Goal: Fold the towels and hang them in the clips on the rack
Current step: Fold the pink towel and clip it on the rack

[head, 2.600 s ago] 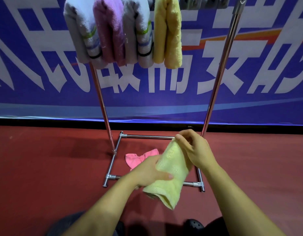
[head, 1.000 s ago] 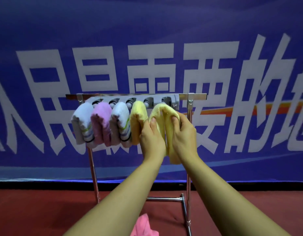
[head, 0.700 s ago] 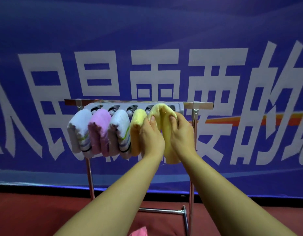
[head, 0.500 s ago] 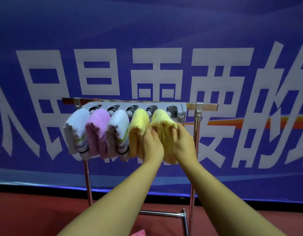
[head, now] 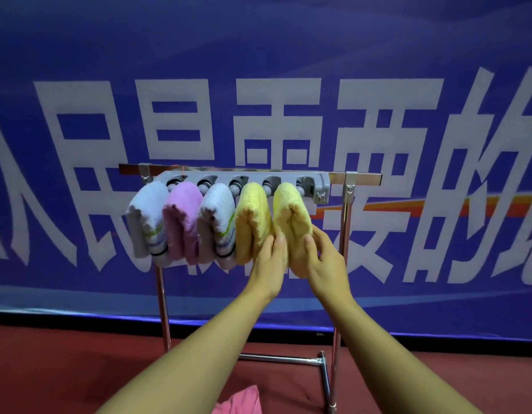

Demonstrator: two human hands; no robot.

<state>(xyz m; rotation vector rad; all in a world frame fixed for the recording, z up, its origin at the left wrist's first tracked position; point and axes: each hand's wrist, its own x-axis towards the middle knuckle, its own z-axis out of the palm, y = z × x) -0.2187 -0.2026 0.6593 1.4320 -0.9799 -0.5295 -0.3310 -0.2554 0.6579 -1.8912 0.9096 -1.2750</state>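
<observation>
From my head camera, the rack [head: 347, 234] stands on the red floor [head: 64, 369] in front of a blue banner [head: 258, 55] with large white characters. A grey clip bar [head: 315, 182] runs under the rack's top rail, and 5 folded towels hang from it side by side, each touching the next. From left to right they are a white towel [head: 146, 216] with green and dark stripes, a pink towel [head: 181, 216], a second striped white towel [head: 218, 216], a yellow towel [head: 252, 216] and a paler yellow towel [head: 291, 210], which hangs at the bar's right end, just left of the right upright.

Both my arms reach forward to that last towel. My left hand [head: 270, 264] lies with straight fingers against its left side, in the gap beside the yellow towel, fingertips pointing up. My right hand [head: 327, 261] is on its right side, the fingers [head: 308, 243] relaxed and only lightly bent, touching the cloth rather than gripping it. Neither hand is clenched; both rest loosely on the hanging towel.

At the bottom edge, between my forearms, a corner of pink cloth [head: 240, 401] lies on the floor near the rack's base bar [head: 279, 359].
</observation>
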